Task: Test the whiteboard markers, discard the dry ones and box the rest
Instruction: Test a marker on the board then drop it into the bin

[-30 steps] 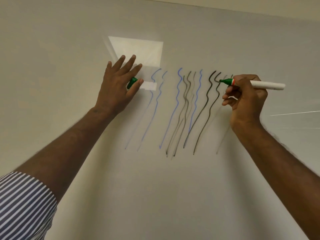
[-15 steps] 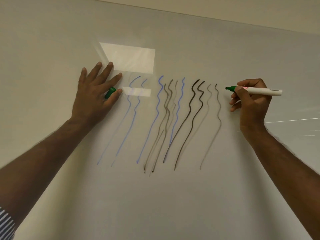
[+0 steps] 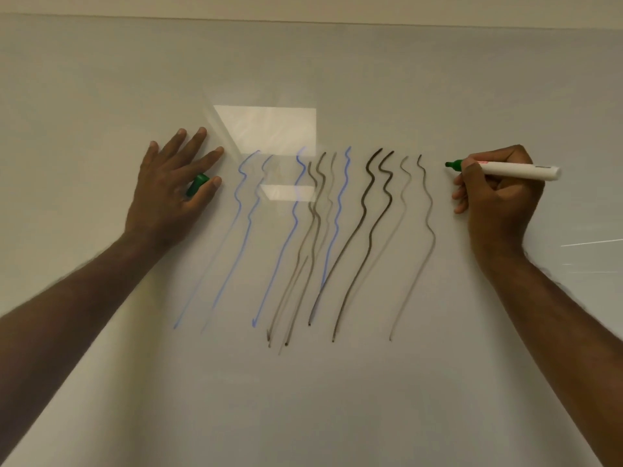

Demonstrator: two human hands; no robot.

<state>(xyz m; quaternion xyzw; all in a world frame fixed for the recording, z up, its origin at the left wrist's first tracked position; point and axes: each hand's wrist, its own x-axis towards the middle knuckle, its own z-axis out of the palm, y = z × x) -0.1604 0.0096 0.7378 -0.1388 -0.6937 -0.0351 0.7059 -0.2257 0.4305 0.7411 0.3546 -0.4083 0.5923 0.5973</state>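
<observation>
Sideways, marker (image 3: 505, 170) tip leftward.

We count one green marker (image 3: 505, 170), one green cap (image 3: 198, 183), four blue squiggles (image 3: 293, 224), and about seven dark ones (image 3: 365, 210).

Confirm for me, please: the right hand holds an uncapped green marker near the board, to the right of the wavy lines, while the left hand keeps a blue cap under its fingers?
Not quite: the cap under the left hand is green, not blue, as the head view shows. The rest stands: the right hand holds the uncapped green marker near the whiteboard, to the right of the wavy lines.
</observation>
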